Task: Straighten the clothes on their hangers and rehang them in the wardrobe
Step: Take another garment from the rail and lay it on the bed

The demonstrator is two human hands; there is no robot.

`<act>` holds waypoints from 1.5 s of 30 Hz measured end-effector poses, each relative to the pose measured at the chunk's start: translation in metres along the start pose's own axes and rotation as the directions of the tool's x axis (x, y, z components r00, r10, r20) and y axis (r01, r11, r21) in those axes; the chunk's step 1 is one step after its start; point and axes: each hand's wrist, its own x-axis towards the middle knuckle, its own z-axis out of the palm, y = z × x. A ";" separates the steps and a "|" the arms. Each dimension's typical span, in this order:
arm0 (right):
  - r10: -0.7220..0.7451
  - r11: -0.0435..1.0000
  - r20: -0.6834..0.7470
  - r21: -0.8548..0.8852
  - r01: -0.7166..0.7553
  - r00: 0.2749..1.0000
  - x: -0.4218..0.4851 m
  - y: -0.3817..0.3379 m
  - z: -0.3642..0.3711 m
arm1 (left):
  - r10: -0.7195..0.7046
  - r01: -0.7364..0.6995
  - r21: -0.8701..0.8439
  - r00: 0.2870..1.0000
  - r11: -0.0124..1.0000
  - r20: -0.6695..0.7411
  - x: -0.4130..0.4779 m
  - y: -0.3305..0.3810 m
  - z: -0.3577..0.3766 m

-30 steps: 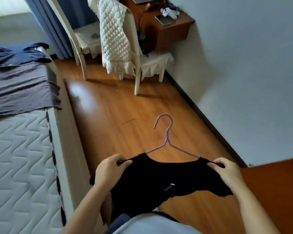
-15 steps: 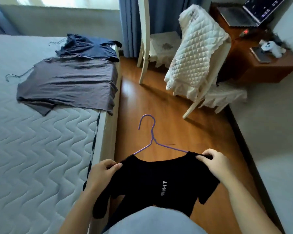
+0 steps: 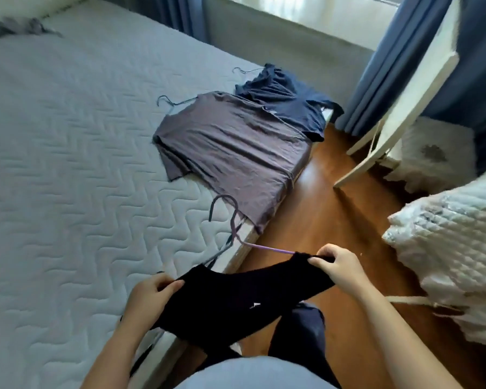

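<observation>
Both hands, left hand point(image 3: 149, 296) and right hand point(image 3: 340, 266), pinch a black shirt point(image 3: 242, 301) on a purple hanger point(image 3: 233, 223) beside the white bed point(image 3: 68, 164), above the brown wood floor point(image 3: 328, 220).

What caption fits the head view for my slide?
Both hands, left and right, hold a black shirt on a purple hanger beside the bed.

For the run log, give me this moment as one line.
left hand: grips black shirt | right hand: grips shirt | purple hanger: inside | location: beside bed
</observation>
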 end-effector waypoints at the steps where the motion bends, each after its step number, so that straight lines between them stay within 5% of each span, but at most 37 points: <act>1: -0.029 0.999 0.038 -0.026 0.030 0.999 0.018 -0.004 -0.001 | -0.046 0.045 -0.037 0.999 0.998 -0.027 -0.001 -0.001 0.003; 11: -0.299 0.890 0.411 -0.206 0.407 0.861 0.186 -0.071 -0.048 | -0.355 0.277 -0.243 0.848 0.930 -0.393 -0.018 0.072 0.044; 20: -0.446 0.683 0.686 -0.153 0.714 0.574 0.218 -0.166 -0.002 | -0.601 0.446 -0.408 0.515 0.797 -0.611 -0.054 0.075 0.042; 24: -0.438 0.622 0.749 -0.147 0.769 0.497 0.222 -0.197 0.027 | -0.628 0.504 -0.403 0.435 0.764 -0.646 -0.056 0.058 0.025; 29: -0.452 0.625 0.728 -0.154 0.765 0.516 0.222 -0.241 0.059 | -0.619 0.517 -0.383 0.429 0.766 -0.658 -0.031 0.031 -0.020; 33: -0.490 0.698 0.639 -0.119 0.706 0.593 0.222 -0.283 0.079 | -0.582 0.459 -0.376 0.489 0.805 -0.650 -0.003 -0.001 -0.068; 45: -0.502 0.708 0.483 -0.248 0.661 0.718 0.290 -0.420 0.157 | -0.471 0.371 -0.294 0.627 0.881 -0.621 0.149 -0.084 -0.205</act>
